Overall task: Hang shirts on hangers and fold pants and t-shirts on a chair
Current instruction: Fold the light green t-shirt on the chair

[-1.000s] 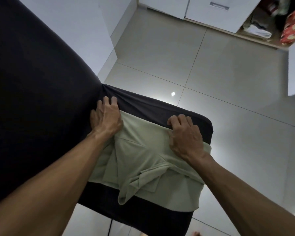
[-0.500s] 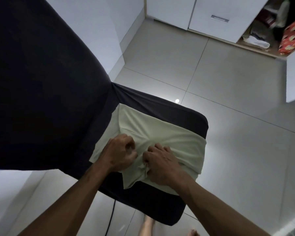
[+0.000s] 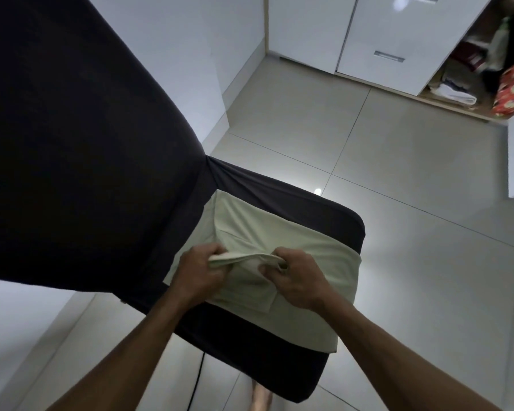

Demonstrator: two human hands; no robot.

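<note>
pale green garment point(image 3: 279, 232) on black chair seat point(image 3: 333, 212), its bunched edge in left hand point(image 3: 198, 272) and right hand point(image 3: 298, 280)

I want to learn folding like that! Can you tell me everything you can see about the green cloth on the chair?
The green cloth is pale sage, soft and thin-looking, partly folded into a rough rectangle. It lies flat on the black chair seat, one corner hanging past the seat's near edge. The left hand and right hand each pinch its near folded edge, lifting it into a small ridge between them.

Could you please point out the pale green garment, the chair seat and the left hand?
Pale green garment point(image 3: 303, 241), head view, flat upper panel.
Chair seat point(image 3: 279, 369), head view, bare near edge.
Left hand point(image 3: 199, 274), head view, back of hand.
</note>
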